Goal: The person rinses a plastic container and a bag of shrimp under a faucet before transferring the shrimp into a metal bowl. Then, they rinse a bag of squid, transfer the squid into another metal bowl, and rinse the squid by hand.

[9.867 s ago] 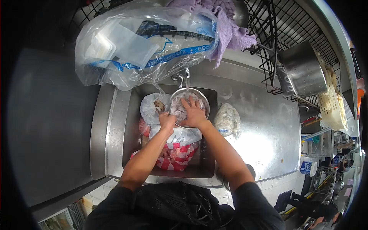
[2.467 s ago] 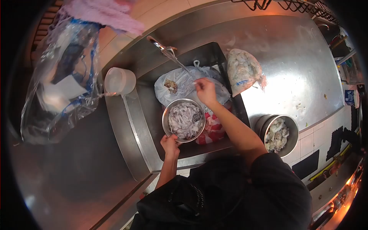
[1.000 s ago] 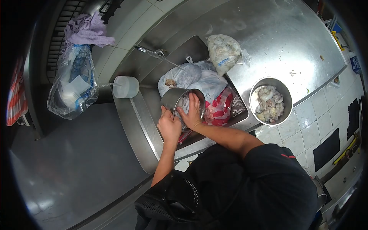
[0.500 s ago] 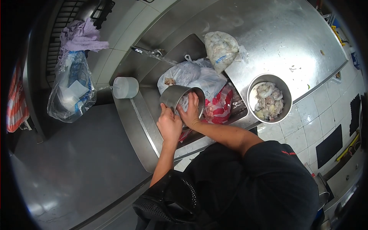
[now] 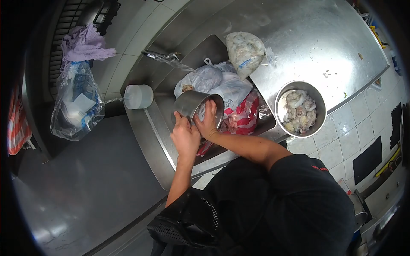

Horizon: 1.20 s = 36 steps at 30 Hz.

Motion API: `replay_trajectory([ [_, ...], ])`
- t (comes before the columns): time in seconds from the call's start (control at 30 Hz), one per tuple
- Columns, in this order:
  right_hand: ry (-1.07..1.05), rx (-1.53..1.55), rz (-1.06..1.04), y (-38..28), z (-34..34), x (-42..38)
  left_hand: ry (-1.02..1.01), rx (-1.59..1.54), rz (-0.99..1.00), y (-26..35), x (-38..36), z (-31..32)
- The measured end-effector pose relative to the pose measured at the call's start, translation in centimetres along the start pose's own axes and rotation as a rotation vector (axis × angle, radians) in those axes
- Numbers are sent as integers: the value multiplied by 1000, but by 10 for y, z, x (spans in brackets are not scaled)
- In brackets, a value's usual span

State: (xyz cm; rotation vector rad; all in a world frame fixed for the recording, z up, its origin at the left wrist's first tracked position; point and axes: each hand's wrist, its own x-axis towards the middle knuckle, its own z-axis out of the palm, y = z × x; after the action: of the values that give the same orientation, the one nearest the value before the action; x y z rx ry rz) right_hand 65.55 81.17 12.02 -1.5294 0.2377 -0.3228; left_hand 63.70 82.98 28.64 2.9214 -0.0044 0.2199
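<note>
A steel pot (image 5: pixel 188 101) is tipped on its side over the sink, its mouth turned toward my right hand. My left hand (image 5: pixel 186 137) grips the pot's near side, with the thumb or a finger along the wall. At the mouth, my right hand (image 5: pixel 207 123) reaches in with fingers stretched over pale pieces that are mostly hidden. Behind the pot lie white plastic bags (image 5: pixel 203 80), and to its right a red-and-white bag (image 5: pixel 243 117) with pinkish contents. Water runs from the faucet (image 5: pixel 164 56) onto the bags.
A second steel pot (image 5: pixel 321 115) holding pale seafood stands at the counter's edge. A filled clear bag (image 5: pixel 245 53) rests by the sink's rim. On the left are a white plastic container (image 5: pixel 139 97), a hanging clear bag (image 5: pixel 79 109) and a purple cloth (image 5: pixel 85 45).
The pot and both hands have shifted slightly to the left and up in view. My right hand's fingers remain at the pot's mouth; my left hand keeps its grip.
</note>
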Motion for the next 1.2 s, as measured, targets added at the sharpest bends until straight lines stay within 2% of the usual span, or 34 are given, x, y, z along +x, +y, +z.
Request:
replay_trajectory([
  [0.3, -2, 89, 36, -18, 26, 12, 35, 105, 90, 4, 14, -22],
  [0.63, -15, 30, 70, -11, 24, 8, -24, 113, 61, 9, 11, -20],
  [0.7, -16, 11, 82, -8, 24, 6, 35, 126, 90, 6, 9, -14],
  [1.07, -88, 66, 117, -4, 24, -6, 45, 108, 49, 9, 0, -19],
  [1.2, -137, 5, 52, 0, 28, -18, 84, 135, 43, 6, -8, -20],
])
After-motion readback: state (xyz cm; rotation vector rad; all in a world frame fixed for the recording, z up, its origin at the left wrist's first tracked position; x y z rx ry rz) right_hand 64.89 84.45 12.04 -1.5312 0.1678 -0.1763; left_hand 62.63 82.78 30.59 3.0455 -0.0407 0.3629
